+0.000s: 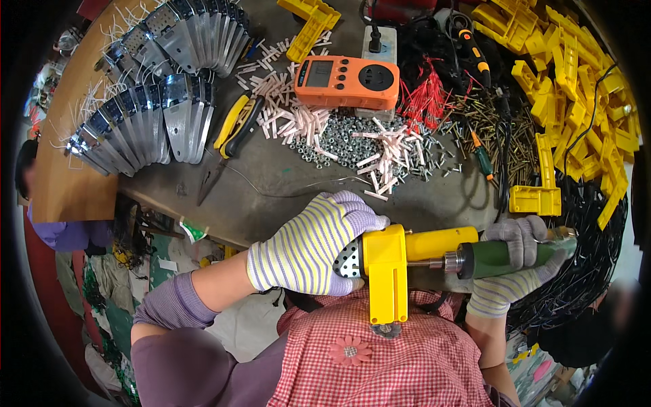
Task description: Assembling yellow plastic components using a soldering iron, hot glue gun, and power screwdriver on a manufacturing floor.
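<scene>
While the left hand [315, 244] has its fingers wrapped around the steel piece [348, 261] at the yellow part's [388, 288] left end, that part sits on the near side of the meter [322, 96], a touch to its right, off the tabletop's [271, 197] near edge. Right hand [519, 285] is farther right of the meter, fingers closed around the green driver [483, 260], long axis roughly left-right, bit aimed left at the part's side; can't tell if the tip touches. Left hand is nearer the part, driver reaches in from its right.
</scene>
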### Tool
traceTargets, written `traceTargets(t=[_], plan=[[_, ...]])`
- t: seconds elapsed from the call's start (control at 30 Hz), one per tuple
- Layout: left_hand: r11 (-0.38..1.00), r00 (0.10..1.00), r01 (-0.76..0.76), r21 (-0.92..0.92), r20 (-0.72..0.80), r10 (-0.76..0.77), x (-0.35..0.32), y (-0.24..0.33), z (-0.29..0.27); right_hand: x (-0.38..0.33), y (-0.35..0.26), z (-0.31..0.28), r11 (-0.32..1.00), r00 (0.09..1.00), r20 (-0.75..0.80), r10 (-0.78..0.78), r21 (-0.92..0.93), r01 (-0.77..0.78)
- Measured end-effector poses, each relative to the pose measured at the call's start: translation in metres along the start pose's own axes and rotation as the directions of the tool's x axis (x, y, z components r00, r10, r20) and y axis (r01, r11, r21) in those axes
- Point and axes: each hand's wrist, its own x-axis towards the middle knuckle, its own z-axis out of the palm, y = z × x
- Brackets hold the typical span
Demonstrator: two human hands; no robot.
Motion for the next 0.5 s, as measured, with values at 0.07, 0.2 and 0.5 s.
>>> traceTargets(t=[0.07,0.2,0.5], plan=[[1.0,1.0,-0.001,-0.01,-0.016,0.0,-0.001,0.002,-0.002,-0.002,0.003,0.007,0.998,0.998,-0.02,-0.063,-0.033,0.062],[0.997,1.0,-0.026,0.072,-0.007,0.026,0.003,0.01,-0.007,-0.006,-0.001,-0.004,1.0,0.999,0.031,-0.014,-0.021,0.014],[0.867,0.924,0.262,0.423,-0.369,-0.099,-0.006,-0.001,-0.036,-0.015,-0.007,-0.012,0.991,1.0,-0.004,-0.025,-0.128,0.024]])
